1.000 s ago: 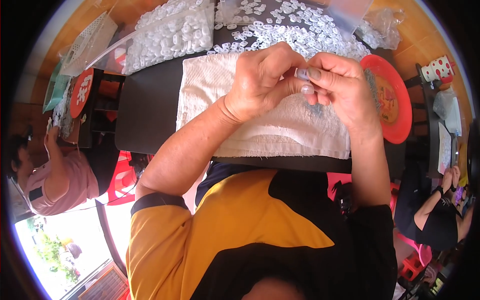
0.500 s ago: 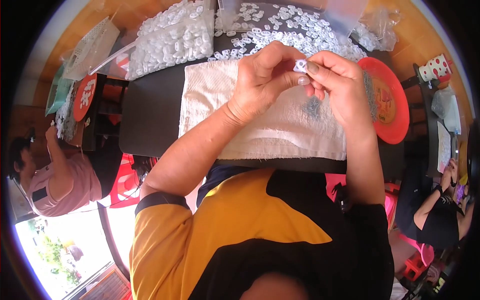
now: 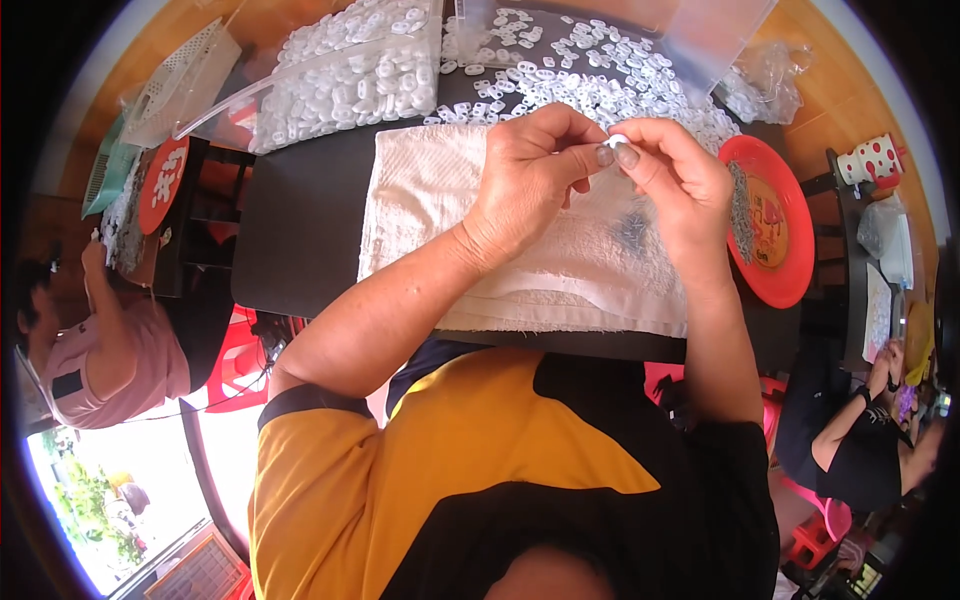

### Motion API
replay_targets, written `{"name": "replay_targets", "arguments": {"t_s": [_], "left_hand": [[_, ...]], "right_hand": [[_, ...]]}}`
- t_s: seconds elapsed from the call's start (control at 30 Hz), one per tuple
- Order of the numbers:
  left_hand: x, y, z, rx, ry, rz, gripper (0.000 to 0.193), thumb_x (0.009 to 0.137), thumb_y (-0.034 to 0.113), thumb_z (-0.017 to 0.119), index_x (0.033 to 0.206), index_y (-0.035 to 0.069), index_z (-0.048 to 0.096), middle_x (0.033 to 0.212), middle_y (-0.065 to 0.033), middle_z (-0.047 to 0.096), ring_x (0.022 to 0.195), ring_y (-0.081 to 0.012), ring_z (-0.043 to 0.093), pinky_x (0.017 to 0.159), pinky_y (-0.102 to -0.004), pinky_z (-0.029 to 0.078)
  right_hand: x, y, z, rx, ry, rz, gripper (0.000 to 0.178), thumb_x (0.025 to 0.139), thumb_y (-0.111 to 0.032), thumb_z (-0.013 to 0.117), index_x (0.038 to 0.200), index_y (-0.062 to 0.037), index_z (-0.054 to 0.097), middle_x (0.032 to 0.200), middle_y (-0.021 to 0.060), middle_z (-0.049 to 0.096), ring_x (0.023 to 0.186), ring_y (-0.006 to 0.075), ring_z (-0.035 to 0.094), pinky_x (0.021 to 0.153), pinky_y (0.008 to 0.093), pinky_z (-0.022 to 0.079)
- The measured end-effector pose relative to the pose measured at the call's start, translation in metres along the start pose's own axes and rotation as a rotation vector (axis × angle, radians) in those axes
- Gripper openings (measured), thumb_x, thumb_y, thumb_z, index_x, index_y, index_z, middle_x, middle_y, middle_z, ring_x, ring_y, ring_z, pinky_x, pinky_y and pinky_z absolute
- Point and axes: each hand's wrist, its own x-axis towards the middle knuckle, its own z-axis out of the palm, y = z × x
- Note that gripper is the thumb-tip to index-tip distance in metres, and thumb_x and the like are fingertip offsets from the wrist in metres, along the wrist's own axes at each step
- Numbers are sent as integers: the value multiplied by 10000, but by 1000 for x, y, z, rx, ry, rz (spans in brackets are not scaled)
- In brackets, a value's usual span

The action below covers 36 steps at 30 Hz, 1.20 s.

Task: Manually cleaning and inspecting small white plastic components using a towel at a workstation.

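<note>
A small white plastic piece (image 3: 618, 141) is pinched between the fingertips of both hands above the towel, partly hidden by the thumbs. My left hand (image 3: 528, 172) grips it from the left, thumb and forefinger pressed together. From the right, my right hand (image 3: 682, 178) closes on the same piece. Below them lies a cream towel (image 3: 430, 215) with a small pile of thin grey metal bits (image 3: 631, 232) on it. Just beyond the hands, many loose white plastic pieces (image 3: 600, 90) cover the dark table (image 3: 290, 230).
A clear bin (image 3: 345, 95) full of white pieces stands far left. At the right sits a red plate (image 3: 797, 215) holding more grey metal bits. Behind it lie a clear plastic bag (image 3: 770, 80) and a polka-dot cup (image 3: 868, 160). Two other people work at side tables.
Both hands have turned the white piece, so less of its face shows between the thumbs. The view has shifted slightly, and the hands sit a little lower.
</note>
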Motion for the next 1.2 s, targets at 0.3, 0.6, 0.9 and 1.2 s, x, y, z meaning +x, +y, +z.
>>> {"name": "replay_targets", "arguments": {"t_s": [0.3,0.6,0.9,1.2], "left_hand": [[-1,-1,-5,62,-17,-54,129,876,111,651,879,-18,636,753,-54,642,559,-68,551,441,-195,410],[4,-2,-3,-11,3,-51,136,893,121,631,919,-12,633,767,-49,649,596,-74,562,480,-187,430],[4,-8,-5,226,-38,142,126,884,114,613,890,-12,613,712,-13,622,591,-60,530,504,-207,439],[3,-3,-16,359,93,311,148,866,117,560,865,-19,617,671,-26,582,551,-83,506,493,-236,429]], "right_hand": [[-3,6,-3,144,-4,160,124,884,-45,622,986,23,646,841,40,648,709,87,584,597,207,411],[1,5,-3,253,66,209,122,878,-47,624,975,20,653,804,56,660,690,108,606,575,212,413],[0,10,4,271,31,223,114,882,-51,615,966,22,642,829,54,658,706,111,603,569,214,408],[0,7,-5,363,104,200,130,872,-36,606,975,38,636,833,68,654,688,126,598,555,212,389]]}}
